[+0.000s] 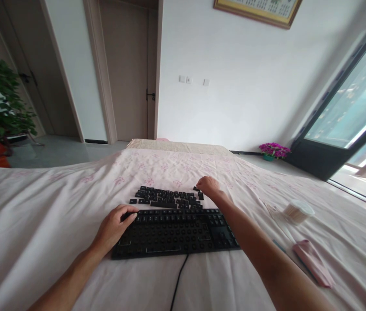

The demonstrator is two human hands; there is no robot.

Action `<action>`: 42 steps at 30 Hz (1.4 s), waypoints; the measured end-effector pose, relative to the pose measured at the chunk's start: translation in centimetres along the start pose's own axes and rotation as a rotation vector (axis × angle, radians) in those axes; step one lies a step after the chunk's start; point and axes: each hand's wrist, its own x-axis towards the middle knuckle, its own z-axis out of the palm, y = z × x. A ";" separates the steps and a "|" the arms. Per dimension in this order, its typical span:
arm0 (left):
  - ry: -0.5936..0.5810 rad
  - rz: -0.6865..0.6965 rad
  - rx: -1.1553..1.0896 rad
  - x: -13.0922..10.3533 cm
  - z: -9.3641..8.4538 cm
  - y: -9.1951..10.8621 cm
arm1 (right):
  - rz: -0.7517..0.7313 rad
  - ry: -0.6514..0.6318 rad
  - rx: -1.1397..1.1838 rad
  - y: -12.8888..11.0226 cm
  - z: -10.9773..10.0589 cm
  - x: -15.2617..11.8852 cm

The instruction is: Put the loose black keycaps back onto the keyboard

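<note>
A black keyboard (pixel 176 235) lies on the pale floral cloth, many of its keycaps off in the lower rows. My left hand (pixel 118 222) is closed on its upper left corner, thumb on top. Beyond the keyboard, loose black keycaps (pixel 166 198) are laid out in rows, with a long bar-shaped one (pixel 163 204) among them. My right hand (pixel 208 185) reaches over to the right end of these rows, its fingers pinched at a small black keycap (pixel 196 188). The keyboard's right part is partly hidden by my right forearm.
To the right on the cloth (pixel 66 203) stand a clear round tub of cotton swabs (pixel 298 211) and a pink pouch (pixel 313 262), with a few loose swabs nearby. A black cable (pixel 179 280) runs from the keyboard towards me. Farther off are doors, a plant and purple flowers.
</note>
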 end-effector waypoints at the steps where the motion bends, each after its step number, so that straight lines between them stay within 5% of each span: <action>1: 0.000 -0.001 0.000 0.0 0.0 0.0 | -0.004 -0.009 -0.016 -0.2 0.1 0.3; 18: -0.004 -0.003 -0.004 0.0 -0.1 0.2 | -0.123 -0.046 -0.070 -1.4 -0.6 0.5; 24: -0.004 -0.005 -0.014 -0.1 -0.1 0.5 | -0.266 0.033 0.075 -0.3 -2.4 -4.8; 31: 0.013 -0.003 -0.011 -0.2 -0.2 0.6 | -0.552 0.128 0.119 0.9 -1.7 -13.0; 42: -0.014 -0.004 0.000 -0.2 -0.2 0.4 | -0.512 0.155 0.007 0.8 -0.9 -14.7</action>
